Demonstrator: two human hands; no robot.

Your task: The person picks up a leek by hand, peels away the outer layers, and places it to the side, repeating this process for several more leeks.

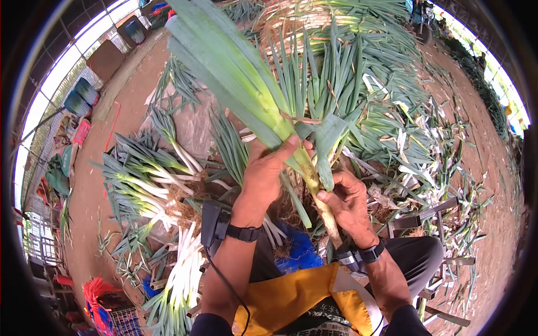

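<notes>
A large green onion [255, 84] slants across the middle of the head view, its broad green leaves up and left, its pale stalk down and right. My left hand [269, 165] is closed around it where the leaves meet the stalk. My right hand [348, 204] pinches a loose outer leaf [327, 148] against the lower stalk, with thumb and fingertips together. That leaf is bent away from the stalk. Dirt and brownish skin show on the stalk, and its root end reaches down near my right wrist.
A big heap of green onions [386, 106] lies ahead and right. Cleaner white-stalked bundles [182, 269] lie on my left. Peeled leaf scraps [412, 173] litter the right side. A metal frame [440, 218] stands by my right knee, and red plastic strands [101, 297] sit lower left.
</notes>
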